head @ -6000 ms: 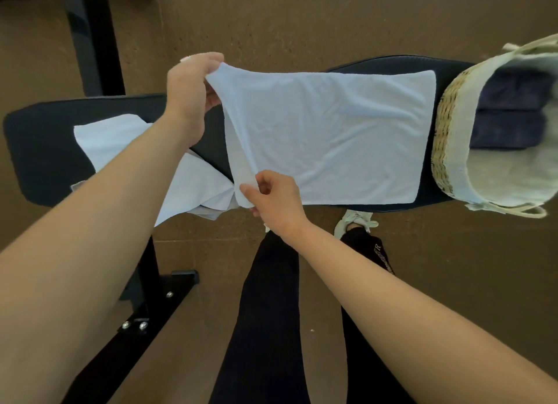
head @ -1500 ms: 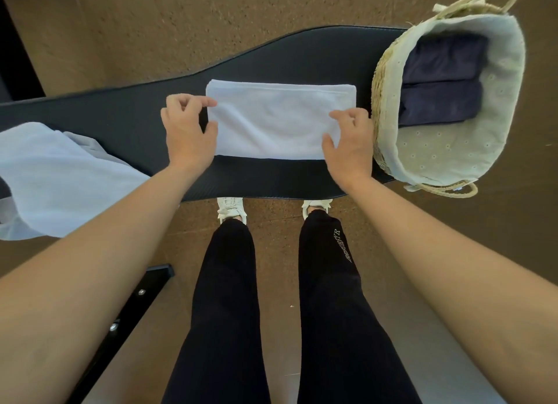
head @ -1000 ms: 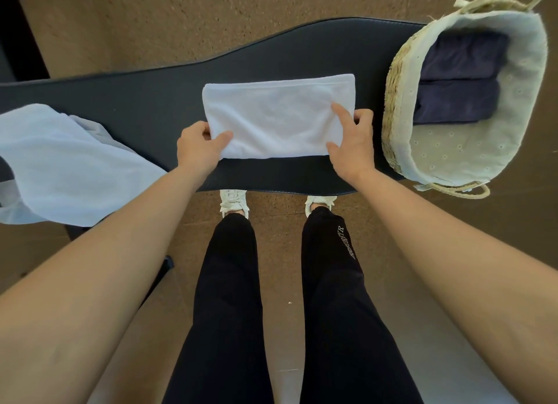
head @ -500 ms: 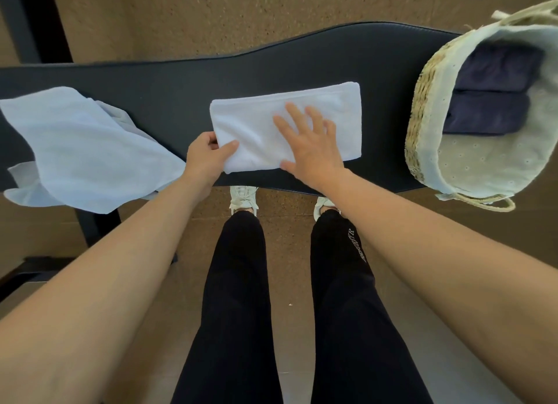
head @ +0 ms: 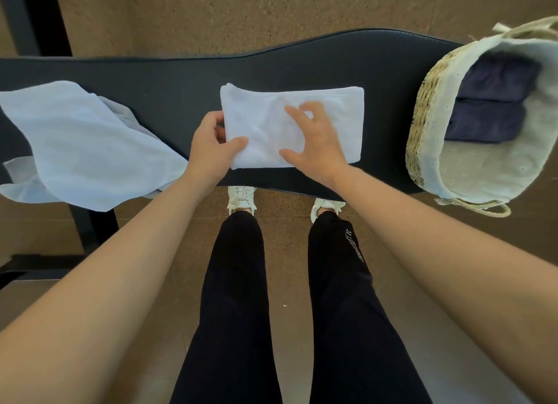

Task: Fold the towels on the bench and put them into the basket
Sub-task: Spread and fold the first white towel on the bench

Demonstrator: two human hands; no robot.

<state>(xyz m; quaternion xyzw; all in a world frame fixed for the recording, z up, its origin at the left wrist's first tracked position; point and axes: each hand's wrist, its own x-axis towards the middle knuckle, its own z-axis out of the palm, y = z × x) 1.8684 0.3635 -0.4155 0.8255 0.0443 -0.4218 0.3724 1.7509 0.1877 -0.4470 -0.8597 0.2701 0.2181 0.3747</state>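
The person is standing at the near side of the bench [head: 169, 95] in black trousers [head: 235, 313]. The toes of two white shoes [head: 241, 196] are pointing under its near edge on the brown floor [head: 287, 237]. Both bare forearms are reaching forward over the legs.

The left hand [head: 211, 149] is gripping the near left corner of the folded towel [head: 338, 113]. Its thumb is lying on top of the cloth and its fingers are curling round the left edge. The right hand [head: 314, 143] is resting on top of the same towel near its middle. Its thumb is spreading out along the near edge and its fingers are lying apart and slightly bent, holding nothing; the fingertips are blurring.

The folded towel is lying flat as a white oblong on the middle of the bench, close to the near edge. To the left, an unfolded pale blue towel [head: 81, 149] is lying crumpled on the bench and hanging over the near edge. At the right end, a woven basket [head: 428, 101] with a pale cloth liner [head: 483, 168] is sitting well apart from the folded towel. Two dark folded towels [head: 492, 101] are lying side by side inside it, at its far end.

Beyond the bench, a black post [head: 39, 16] is rising at the top left.
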